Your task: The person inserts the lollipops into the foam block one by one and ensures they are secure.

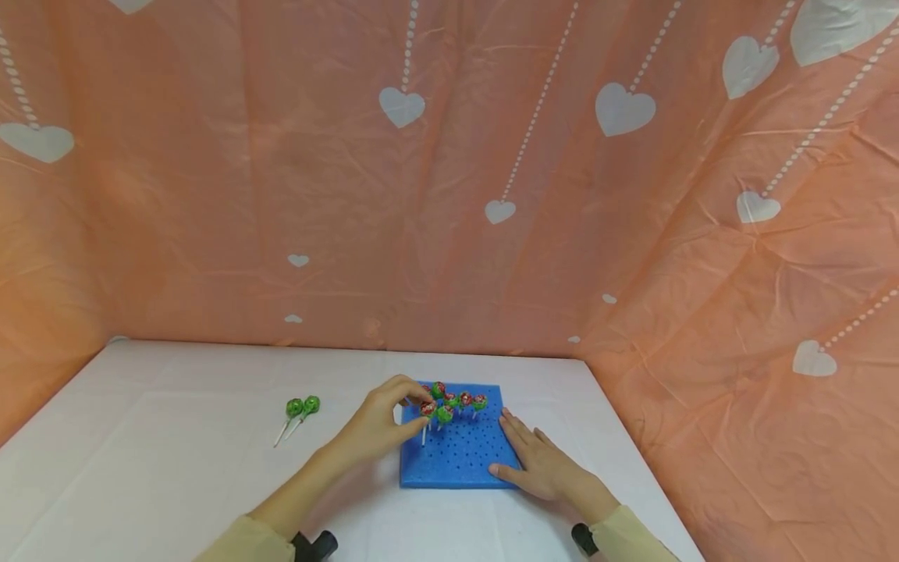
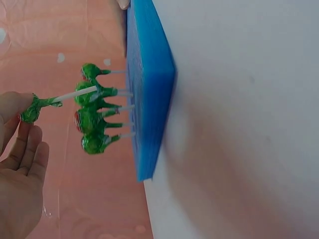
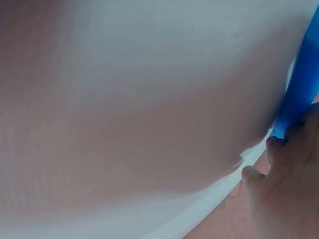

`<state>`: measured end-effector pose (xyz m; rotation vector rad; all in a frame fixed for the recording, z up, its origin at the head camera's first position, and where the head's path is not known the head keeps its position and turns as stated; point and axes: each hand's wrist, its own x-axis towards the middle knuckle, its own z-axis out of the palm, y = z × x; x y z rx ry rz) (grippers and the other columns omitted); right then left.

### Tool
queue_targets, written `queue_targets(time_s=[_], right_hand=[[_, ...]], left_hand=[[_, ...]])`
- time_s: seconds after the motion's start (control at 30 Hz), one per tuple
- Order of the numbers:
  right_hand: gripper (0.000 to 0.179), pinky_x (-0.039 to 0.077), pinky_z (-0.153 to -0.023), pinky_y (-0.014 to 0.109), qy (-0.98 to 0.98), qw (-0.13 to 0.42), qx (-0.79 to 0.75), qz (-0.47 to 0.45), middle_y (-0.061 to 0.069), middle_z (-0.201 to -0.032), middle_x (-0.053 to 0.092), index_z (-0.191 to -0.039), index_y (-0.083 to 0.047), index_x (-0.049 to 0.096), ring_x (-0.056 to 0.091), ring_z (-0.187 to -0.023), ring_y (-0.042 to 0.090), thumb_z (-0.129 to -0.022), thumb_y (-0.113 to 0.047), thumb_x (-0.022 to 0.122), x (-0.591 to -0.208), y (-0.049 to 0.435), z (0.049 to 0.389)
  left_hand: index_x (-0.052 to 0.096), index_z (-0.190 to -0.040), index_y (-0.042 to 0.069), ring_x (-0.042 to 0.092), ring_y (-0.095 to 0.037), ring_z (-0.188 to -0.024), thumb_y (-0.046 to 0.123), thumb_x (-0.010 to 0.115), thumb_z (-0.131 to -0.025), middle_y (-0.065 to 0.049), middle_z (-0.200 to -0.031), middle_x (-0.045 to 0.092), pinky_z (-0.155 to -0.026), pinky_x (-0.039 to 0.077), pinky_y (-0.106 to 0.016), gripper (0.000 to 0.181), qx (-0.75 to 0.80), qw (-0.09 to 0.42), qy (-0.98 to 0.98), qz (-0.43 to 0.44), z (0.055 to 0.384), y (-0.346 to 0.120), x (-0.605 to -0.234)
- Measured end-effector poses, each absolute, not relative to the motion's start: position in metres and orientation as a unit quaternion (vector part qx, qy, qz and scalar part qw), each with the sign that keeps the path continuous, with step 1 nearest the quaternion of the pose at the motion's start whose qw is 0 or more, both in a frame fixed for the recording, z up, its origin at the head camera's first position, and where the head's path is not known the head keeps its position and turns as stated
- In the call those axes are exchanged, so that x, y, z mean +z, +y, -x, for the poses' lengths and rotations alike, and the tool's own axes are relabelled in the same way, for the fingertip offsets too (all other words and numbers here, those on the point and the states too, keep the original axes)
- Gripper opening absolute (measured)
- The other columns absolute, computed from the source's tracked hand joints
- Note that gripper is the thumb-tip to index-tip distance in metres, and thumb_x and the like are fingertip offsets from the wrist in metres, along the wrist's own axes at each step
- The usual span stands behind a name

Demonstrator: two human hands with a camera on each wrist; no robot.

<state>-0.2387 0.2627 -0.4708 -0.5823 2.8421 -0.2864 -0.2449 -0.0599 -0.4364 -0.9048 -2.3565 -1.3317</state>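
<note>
My left hand (image 1: 379, 421) pinches a lollipop (image 1: 427, 409) by its wrapped head between thumb and fingers, its white stick pointing down over the left part of a blue foam board (image 1: 456, 472). In the left wrist view, the held lollipop (image 2: 31, 110) has its stick tip clear of the board (image 2: 155, 109). Several green and red wrapped lollipops (image 1: 480, 403) stand upright in the board's far half, sticks set in its holes. Straight fingers of my right hand (image 1: 551, 472) rest along the board's right edge, also visible in the right wrist view beside the blue side (image 3: 301, 79).
Two green lollipops (image 1: 293, 407) lie side by side on the white table (image 1: 175, 468), left of the board. Rows of small holes cover the board's near half. An orange curtain (image 1: 316, 195) with white hearts hangs behind and around the table.
</note>
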Motion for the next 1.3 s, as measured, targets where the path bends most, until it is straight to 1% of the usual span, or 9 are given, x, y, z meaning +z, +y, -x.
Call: queue_targets(time_s=[0.07, 0.17, 0.27, 0.37, 0.5, 0.73, 0.9, 1.13, 1.3], right_hand=[[0.095, 0.019, -0.126, 0.059, 0.969, 0.112, -0.099, 0.198, 0.003, -0.173, 0.007, -0.163, -0.014, 0.012, 0.017, -0.158, 0.029, -0.095, -0.074, 0.041, -0.470, 0.262, 0.239], [0.095, 0.020, -0.126, 0.059, 0.969, 0.111, -0.101, 0.196, 0.003, -0.173, 0.008, -0.163, -0.014, 0.012, 0.017, -0.158, 0.029, -0.095, -0.074, 0.041, -0.470, 0.262, 0.238], [0.095, 0.020, -0.126, 0.059, 0.970, 0.111, -0.098, 0.194, 0.003, -0.172, 0.008, -0.163, -0.014, 0.013, 0.017, -0.158, 0.029, -0.095, -0.074, 0.041, -0.470, 0.262, 0.239], [0.096, 0.021, -0.126, 0.059, 0.970, 0.112, -0.097, 0.191, 0.003, -0.172, 0.009, -0.163, -0.014, 0.013, 0.018, -0.158, 0.030, -0.094, -0.075, 0.040, -0.471, 0.261, 0.239], [0.096, 0.021, -0.126, 0.059, 0.970, 0.113, -0.095, 0.191, 0.003, -0.172, 0.009, -0.163, -0.014, 0.014, 0.019, -0.158, 0.030, -0.094, -0.076, 0.040, -0.471, 0.261, 0.239], [0.095, 0.021, -0.126, 0.059, 0.970, 0.115, -0.093, 0.193, 0.003, -0.172, 0.009, -0.163, -0.014, 0.013, 0.019, -0.158, 0.030, -0.095, -0.075, 0.040, -0.470, 0.261, 0.238], [0.095, 0.021, -0.126, 0.059, 0.970, 0.115, -0.095, 0.194, 0.003, -0.172, 0.009, -0.163, -0.014, 0.013, 0.019, -0.158, 0.030, -0.095, -0.074, 0.041, -0.468, 0.260, 0.237], [0.095, 0.021, -0.126, 0.059, 0.969, 0.115, -0.098, 0.193, 0.003, -0.172, 0.009, -0.163, -0.013, 0.013, 0.019, -0.158, 0.030, -0.095, -0.074, 0.041, -0.469, 0.261, 0.237], [0.096, 0.020, -0.126, 0.059, 0.969, 0.117, -0.100, 0.193, 0.003, -0.172, 0.009, -0.163, -0.014, 0.013, 0.019, -0.158, 0.030, -0.095, -0.075, 0.041, -0.469, 0.261, 0.237]], left_hand=[[0.070, -0.111, 0.014, 0.064, -0.018, -0.098, 0.006, 0.080, -0.085, 0.005, -0.108, 0.066, -0.088, 0.058, -0.030, 0.029, -0.463, 0.139, -0.818, 0.313, 0.246, -0.056, -0.436], [0.070, -0.112, 0.013, 0.064, -0.016, -0.101, 0.007, 0.079, -0.086, 0.004, -0.110, 0.066, -0.091, 0.058, -0.035, 0.029, -0.462, 0.129, -0.821, 0.309, 0.247, -0.049, -0.435], [0.070, -0.114, 0.012, 0.064, -0.018, -0.103, 0.007, 0.079, -0.086, 0.002, -0.113, 0.065, -0.092, 0.059, -0.040, 0.030, -0.465, 0.120, -0.822, 0.306, 0.248, -0.042, -0.435], [0.069, -0.115, 0.011, 0.065, -0.020, -0.105, 0.007, 0.078, -0.087, 0.001, -0.114, 0.065, -0.092, 0.059, -0.041, 0.030, -0.464, 0.119, -0.821, 0.309, 0.250, -0.035, -0.435], [0.069, -0.114, 0.009, 0.065, -0.019, -0.106, 0.006, 0.077, -0.088, -0.002, -0.114, 0.066, -0.092, 0.059, -0.040, 0.028, -0.457, 0.118, -0.822, 0.318, 0.251, -0.026, -0.433], [0.069, -0.113, 0.013, 0.066, -0.021, -0.104, 0.009, 0.075, -0.091, -0.001, -0.113, 0.065, -0.091, 0.060, -0.038, 0.023, -0.442, 0.103, -0.832, 0.320, 0.256, -0.016, -0.433], [0.069, -0.111, 0.012, 0.065, -0.019, -0.103, 0.008, 0.075, -0.091, -0.002, -0.112, 0.065, -0.093, 0.060, -0.038, 0.022, -0.437, 0.103, -0.833, 0.324, 0.261, -0.010, -0.435], [0.069, -0.111, 0.015, 0.064, -0.015, -0.107, 0.011, 0.075, -0.091, 0.001, -0.112, 0.065, -0.096, 0.058, -0.033, 0.021, -0.394, 0.107, -0.852, 0.329, 0.263, -0.004, -0.438], [0.070, -0.109, 0.017, 0.063, -0.014, -0.110, 0.012, 0.076, -0.091, 0.003, -0.113, 0.065, -0.099, 0.057, -0.033, 0.020, -0.384, 0.107, -0.859, 0.322, 0.265, -0.002, -0.442]])
